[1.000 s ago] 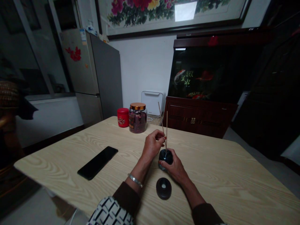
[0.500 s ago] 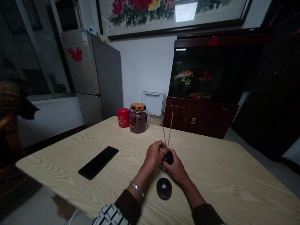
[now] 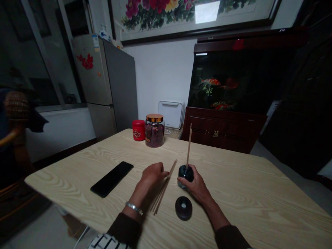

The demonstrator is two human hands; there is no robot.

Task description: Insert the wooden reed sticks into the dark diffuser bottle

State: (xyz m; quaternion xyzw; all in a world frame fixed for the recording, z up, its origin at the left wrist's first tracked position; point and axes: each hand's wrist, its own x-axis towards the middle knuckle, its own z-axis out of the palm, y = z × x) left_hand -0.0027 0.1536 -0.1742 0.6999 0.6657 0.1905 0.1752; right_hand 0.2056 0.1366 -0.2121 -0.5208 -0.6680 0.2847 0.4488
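Note:
My right hand [image 3: 197,185] is wrapped around a small dark glass diffuser bottle [image 3: 183,175] standing on the table. Thin brown reed sticks [image 3: 189,145] rise nearly upright from its neck, close together. To the left, several more reed sticks [image 3: 162,193] lie slantwise in a loose bundle. My left hand [image 3: 154,174] is closed, with thumb and finger pinched at the upper part of this bundle; how many sticks are between them is hidden. A round dark cap [image 3: 183,208] with a pale centre lies in front of the bottle.
On the wooden table [image 3: 233,200], a black phone [image 3: 112,179] lies at the left. A red canister [image 3: 138,130] and a glass jar with a copper lid [image 3: 155,131] stand at the back edge. Beyond are a fridge [image 3: 119,79] and a fish tank [image 3: 228,79].
My left hand has moved from the bottle's neck leftward to the loose reed sticks. The stick it held at the neck now stands beside the other. My right hand stays around the bottle.

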